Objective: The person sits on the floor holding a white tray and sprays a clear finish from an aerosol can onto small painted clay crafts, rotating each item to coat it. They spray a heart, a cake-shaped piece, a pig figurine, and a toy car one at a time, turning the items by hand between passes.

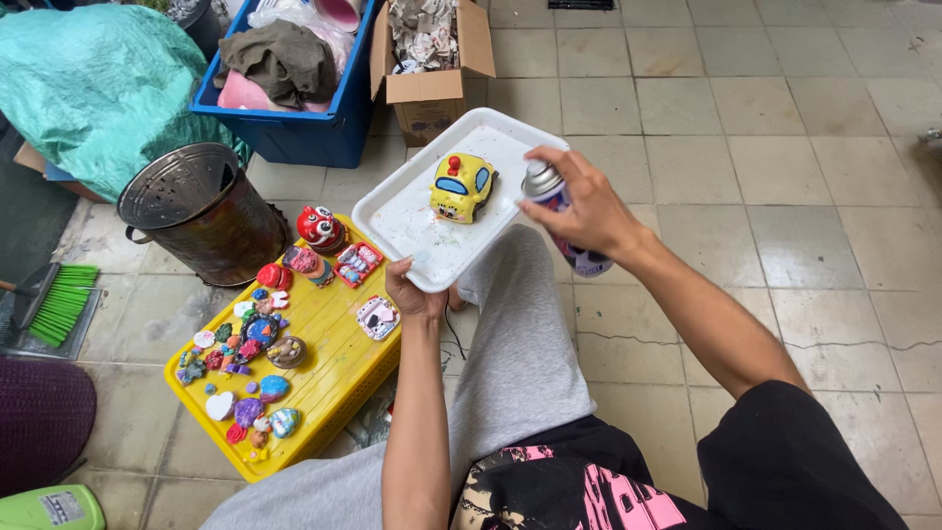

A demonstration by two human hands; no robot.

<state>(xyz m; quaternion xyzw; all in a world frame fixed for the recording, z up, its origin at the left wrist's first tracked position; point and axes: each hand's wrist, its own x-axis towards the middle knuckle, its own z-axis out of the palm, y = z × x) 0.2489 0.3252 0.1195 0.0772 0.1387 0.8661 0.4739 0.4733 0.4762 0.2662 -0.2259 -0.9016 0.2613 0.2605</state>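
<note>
My left hand [413, 291] grips the near edge of a white tray [412, 211] and holds it up over my knee. On the tray stands a small yellow painted car figure [461, 185] with blue windows and a red knob on top. My right hand [581, 201] is closed around a spray can [552, 196], its silver top pointing toward the yellow car from the right. My index finger rests over the can's top.
A yellow crate lid [329, 368] on the tiled floor to my left carries several small painted figures, including a red one [320, 228]. Beyond it stand a metal bin [204, 211], a blue tub of cloth [294, 128] and a cardboard box [429, 69]. A green brush [61, 299] lies far left.
</note>
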